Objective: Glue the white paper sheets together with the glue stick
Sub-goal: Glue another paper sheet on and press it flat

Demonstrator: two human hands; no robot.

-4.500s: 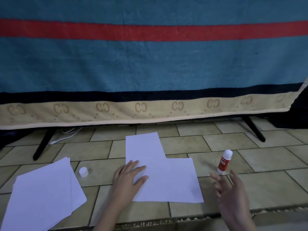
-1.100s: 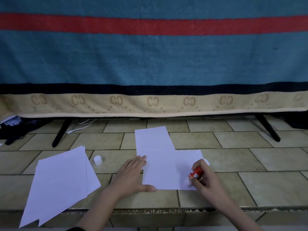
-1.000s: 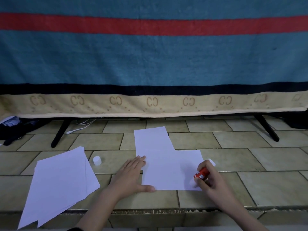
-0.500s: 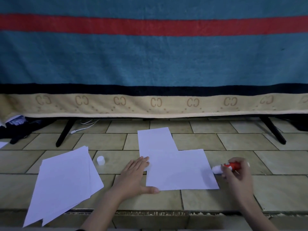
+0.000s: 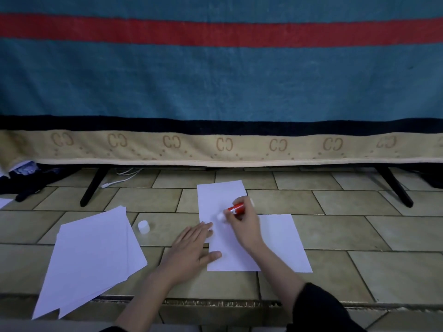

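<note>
Two white paper sheets lie overlapped on the tiled floor, a far one [image 5: 220, 197] and a near one [image 5: 282, 243]. My right hand [image 5: 244, 226] grips the red glue stick [image 5: 236, 209], its white tip down on the paper near the overlap. My left hand [image 5: 189, 248] lies flat with fingers spread, pressing the left edge of the sheets. The glue stick's white cap [image 5: 143, 227] stands on the floor to the left.
A loose stack of white sheets [image 5: 91, 257] lies at the left. A blue, red-striped blanket [image 5: 215, 87] hangs over a frame with black legs [image 5: 93, 188] behind. White cables [image 5: 122, 176] and dark clothing [image 5: 24, 180] lie at the far left.
My right hand has carried the glue stick from the right edge of the near sheet up and left onto the overlap area. My left hand has stayed pressing the paper.
</note>
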